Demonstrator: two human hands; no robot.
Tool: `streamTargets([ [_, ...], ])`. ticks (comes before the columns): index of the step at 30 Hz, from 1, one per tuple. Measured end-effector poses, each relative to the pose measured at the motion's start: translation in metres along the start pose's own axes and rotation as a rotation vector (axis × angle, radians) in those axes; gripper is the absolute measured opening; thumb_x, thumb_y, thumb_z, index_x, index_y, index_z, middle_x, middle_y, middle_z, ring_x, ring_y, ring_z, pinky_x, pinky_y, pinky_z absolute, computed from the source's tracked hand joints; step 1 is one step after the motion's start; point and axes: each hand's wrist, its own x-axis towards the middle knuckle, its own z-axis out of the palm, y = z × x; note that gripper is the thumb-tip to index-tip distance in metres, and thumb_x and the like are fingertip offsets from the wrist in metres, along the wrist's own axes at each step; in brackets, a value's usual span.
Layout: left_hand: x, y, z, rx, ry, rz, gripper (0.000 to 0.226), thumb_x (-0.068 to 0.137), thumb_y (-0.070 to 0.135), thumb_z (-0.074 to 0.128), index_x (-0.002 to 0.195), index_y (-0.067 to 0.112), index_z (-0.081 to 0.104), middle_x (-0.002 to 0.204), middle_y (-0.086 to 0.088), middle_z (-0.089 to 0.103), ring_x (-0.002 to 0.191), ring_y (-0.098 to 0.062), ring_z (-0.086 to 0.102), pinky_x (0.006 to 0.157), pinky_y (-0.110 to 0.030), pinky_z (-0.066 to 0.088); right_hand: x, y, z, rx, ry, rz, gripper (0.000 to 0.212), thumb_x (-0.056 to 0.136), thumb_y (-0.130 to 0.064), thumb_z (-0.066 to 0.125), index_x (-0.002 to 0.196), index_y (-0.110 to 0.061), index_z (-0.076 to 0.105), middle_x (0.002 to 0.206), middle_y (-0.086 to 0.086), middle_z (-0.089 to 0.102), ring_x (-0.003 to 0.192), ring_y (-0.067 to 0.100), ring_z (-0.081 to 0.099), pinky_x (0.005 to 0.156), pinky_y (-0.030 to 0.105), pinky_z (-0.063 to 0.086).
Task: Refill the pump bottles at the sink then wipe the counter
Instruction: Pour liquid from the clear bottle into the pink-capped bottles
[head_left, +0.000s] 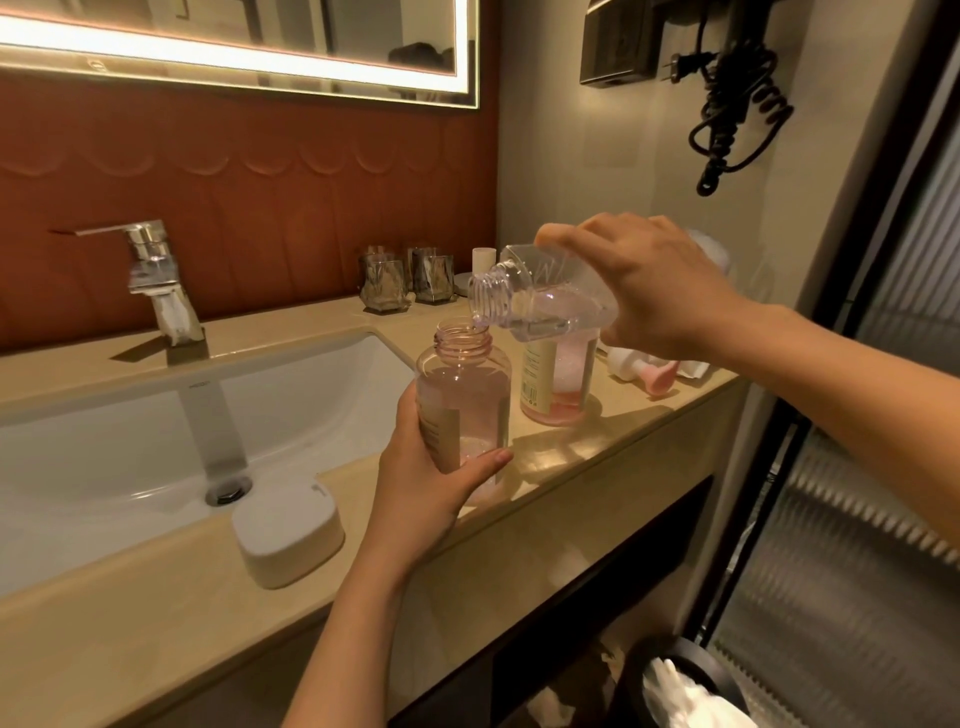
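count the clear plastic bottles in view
3. An upright bottle in the left hand; a tipped bottle in the right hand, its mouth over the first; a third bottle standing on the counter behind them. More may hide behind the right hand.

The left hand and its upright bottle are occupying the front edge of the counter right of the sink, with the right hand tilting a second bottle above. A third bottle is standing behind, and pump heads are lying further right. A soap box is sitting at the sink's front corner. Bare counter is lying open along the near left and between the faucet and the glasses.
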Motion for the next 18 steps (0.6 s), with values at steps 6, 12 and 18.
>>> streamTargets([
  [6, 0.0008, -0.0008, 0.0001, 0.007, 0.004, 0.012, 0.090, 0.060, 0.047, 0.075, 0.138, 0.038, 0.030, 0.120, 0.030, 0.049, 0.105, 0.017, 0.047, 0.091, -0.015, 0.045, -0.0001, -0.0004, -0.0006, -0.001, -0.001, 0.001, 0.090, 0.066, -0.004, 0.078, 0.139, -0.028, 0.032, 0.121, 0.009, 0.053, 0.105, 0.027, 0.049, 0.086, 0.038, 0.037],
  [12, 0.0016, -0.0014, 0.0002, 0.001, 0.003, 0.028, 0.097, 0.061, 0.049, 0.074, 0.143, 0.038, 0.023, 0.126, 0.026, 0.047, 0.109, 0.007, 0.048, 0.086, -0.005, 0.042, -0.0006, -0.0008, -0.0020, -0.006, -0.007, 0.002, 0.089, 0.067, -0.004, 0.077, 0.139, -0.029, 0.031, 0.122, 0.009, 0.052, 0.105, 0.026, 0.048, 0.087, 0.036, 0.035],
  [18, 0.0050, -0.0016, 0.0016, -0.101, 0.005, 0.041, 0.064, 0.078, 0.065, 0.047, 0.135, 0.043, 0.028, 0.124, 0.027, 0.051, 0.109, 0.009, 0.052, 0.095, -0.021, 0.046, 0.0000, -0.0018, -0.0041, -0.016, -0.020, 0.001, 0.091, 0.066, -0.006, 0.079, 0.140, -0.027, 0.030, 0.125, 0.009, 0.051, 0.108, 0.027, 0.047, 0.088, 0.037, 0.035],
])
